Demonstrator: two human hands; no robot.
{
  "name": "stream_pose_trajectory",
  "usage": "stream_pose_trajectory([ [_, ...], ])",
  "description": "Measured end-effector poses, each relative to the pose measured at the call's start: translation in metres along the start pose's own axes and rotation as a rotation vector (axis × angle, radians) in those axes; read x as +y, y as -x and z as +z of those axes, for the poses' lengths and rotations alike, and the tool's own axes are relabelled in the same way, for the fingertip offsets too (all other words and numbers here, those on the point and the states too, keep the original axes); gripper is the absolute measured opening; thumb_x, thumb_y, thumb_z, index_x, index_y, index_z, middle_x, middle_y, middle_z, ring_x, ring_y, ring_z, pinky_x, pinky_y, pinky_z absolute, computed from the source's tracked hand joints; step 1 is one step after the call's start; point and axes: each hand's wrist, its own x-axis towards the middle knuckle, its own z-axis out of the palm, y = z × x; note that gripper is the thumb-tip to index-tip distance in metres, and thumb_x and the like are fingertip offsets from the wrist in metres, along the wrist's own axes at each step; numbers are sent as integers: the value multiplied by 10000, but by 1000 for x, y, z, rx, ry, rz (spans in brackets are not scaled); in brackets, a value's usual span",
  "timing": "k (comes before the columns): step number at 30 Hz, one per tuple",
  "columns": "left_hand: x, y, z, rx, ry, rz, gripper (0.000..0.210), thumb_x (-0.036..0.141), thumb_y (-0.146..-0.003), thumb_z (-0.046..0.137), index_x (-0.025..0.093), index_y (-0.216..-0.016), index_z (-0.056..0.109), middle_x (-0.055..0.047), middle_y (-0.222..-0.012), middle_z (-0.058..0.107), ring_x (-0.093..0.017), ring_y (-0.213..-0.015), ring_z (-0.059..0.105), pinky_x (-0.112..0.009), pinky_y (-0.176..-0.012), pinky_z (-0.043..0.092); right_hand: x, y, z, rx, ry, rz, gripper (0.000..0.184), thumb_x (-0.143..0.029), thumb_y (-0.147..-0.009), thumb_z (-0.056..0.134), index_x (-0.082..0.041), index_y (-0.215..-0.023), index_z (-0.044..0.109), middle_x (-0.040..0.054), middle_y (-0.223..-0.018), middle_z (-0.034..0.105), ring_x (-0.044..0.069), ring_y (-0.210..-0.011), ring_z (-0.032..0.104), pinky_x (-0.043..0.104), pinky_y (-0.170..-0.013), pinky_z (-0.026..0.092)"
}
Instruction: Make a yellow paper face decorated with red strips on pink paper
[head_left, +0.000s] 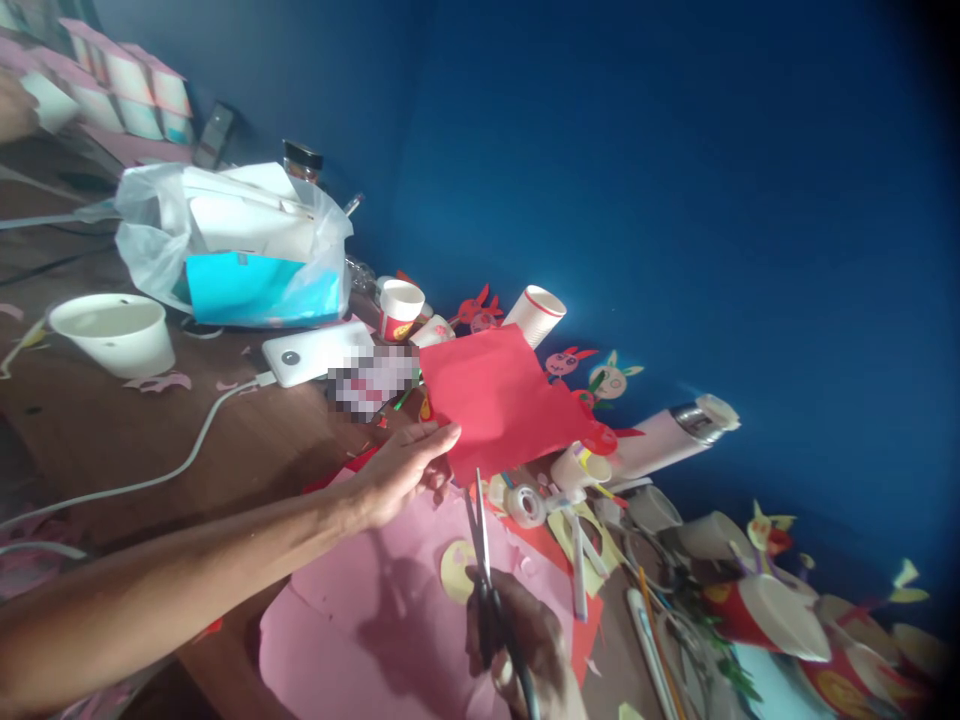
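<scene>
My left hand [415,465] pinches a sheet of red paper [499,395] by its lower left corner and holds it up over the table. In my right hand [525,640] is a pair of scissors [484,560], blades pointing up, their tips at the paper's lower edge. Whether the blades touch the paper I cannot tell. Beneath both hands lies a large pink sheet [322,620] with a pale yellow round piece [456,572] on it. A roll of clear tape [526,507] is just right of the scissor tips.
A white tub [116,335], a plastic bag [154,235] and a white power bank [319,350] with a cable stand at left. Paper cups [401,305], rabbit-face cutouts [607,378] and a flask [664,440] line the blue wall. Another person's hand [15,108] shows at upper left.
</scene>
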Motion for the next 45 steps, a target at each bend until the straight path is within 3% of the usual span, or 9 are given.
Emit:
stream_pose_trajectory([
  [2, -5, 1, 1, -7, -57, -7, 469, 561, -668, 712, 164, -619, 468, 34, -438, 472, -85, -395, 445, -205, -400, 386, -3, -20, 2, -52, -103, 23, 713, -718, -765, 511, -208, -1261, 558, 16, -655, 602, 153, -520, 584, 260, -525, 499],
  [6, -13, 3, 2, -39, -90, 1, 456, 557, -703, 677, 167, -625, 454, 34, -440, 487, -80, -385, 446, -197, -405, 381, -9, -26, 6, 10, -304, 83, 730, -718, -710, 593, -180, -1203, 590, 3, -631, 580, 123, -502, 527, 255, -537, 467],
  [19, -12, 5, 4, -85, -146, -43, 456, 550, -699, 689, 161, -613, 467, 41, -461, 459, -76, -395, 431, -199, -401, 369, -2, -20, 8, -21, -221, 148, 825, -785, -676, 530, -194, -1248, 596, 41, -626, 592, 192, -518, 570, 298, -508, 510],
  [34, -12, 4, 2, -111, -234, -61, 426, 547, -739, 628, 165, -618, 482, 36, -484, 457, -80, -404, 447, -205, -414, 344, 0, -18, 9, 11, -244, 135, 740, -729, -688, 578, -193, -1196, 627, 45, -676, 607, 190, -550, 586, 296, -544, 519],
  [39, -12, 4, 2, -103, -227, -58, 390, 501, -763, 618, 162, -620, 489, 32, -486, 462, -82, -404, 449, -206, -410, 342, 0, -17, 11, 22, -254, 138, 730, -717, -683, 595, -187, -1185, 626, 36, -667, 595, 172, -533, 558, 286, -527, 501],
  [45, -12, 5, 3, -102, -186, -81, 364, 487, -758, 631, 160, -658, 507, 41, -465, 460, -86, -388, 453, -207, -412, 363, -1, -16, 13, 42, -345, 94, 664, -669, -736, 610, -171, -1175, 615, -14, -582, 530, 101, -477, 431, 219, -464, 394],
])
